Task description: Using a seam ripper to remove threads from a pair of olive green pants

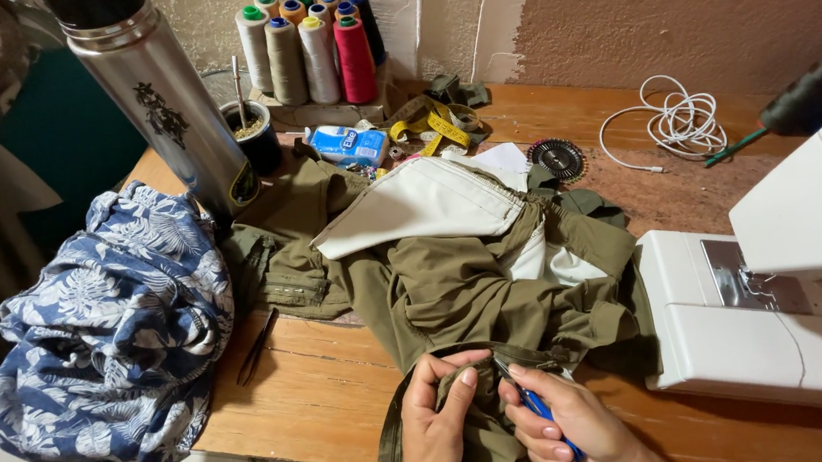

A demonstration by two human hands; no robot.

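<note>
Left hand (437, 429) pinches the crumpled olive-green cotton garment (467, 286), right hand (571, 427) grips a slim blue-handled seam ripper (533, 402) — stitch-picking apparently just under way — beside the white sewing machine (789, 295).

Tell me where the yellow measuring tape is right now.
In the head view, the yellow measuring tape lies at the back of the wooden table, just right of the thread cones and beside the blue packet.

Single head-worn view, looking steeply down, close over the wooden table (324, 370) (sewing corner)
</note>
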